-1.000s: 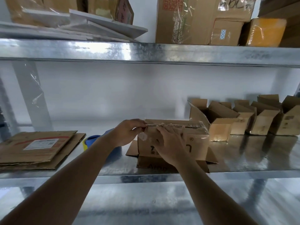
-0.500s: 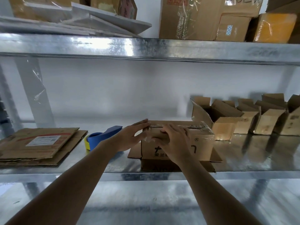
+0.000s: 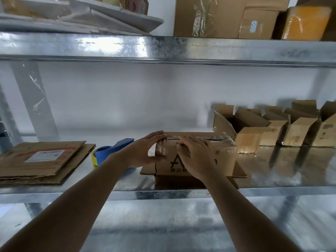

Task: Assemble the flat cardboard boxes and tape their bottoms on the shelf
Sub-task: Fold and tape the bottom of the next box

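The box (image 3: 200, 151) sits taped bottom up on the shelf (image 3: 272, 170), long axis left-right; left hand (image 3: 145, 151) clasps its end, right hand (image 3: 194, 155) presses flat.

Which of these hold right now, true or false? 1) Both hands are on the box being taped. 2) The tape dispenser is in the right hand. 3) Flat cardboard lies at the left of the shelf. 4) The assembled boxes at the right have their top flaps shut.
1) Both hands are on the box: true. The left hand holds the left end of the box; the right hand lies on its front top edge.
2) False. The blue tape dispenser sits on the shelf, left of the box.
3) True: flat cardboard lies at the left.
4) False. The assembled boxes stand with flaps open.
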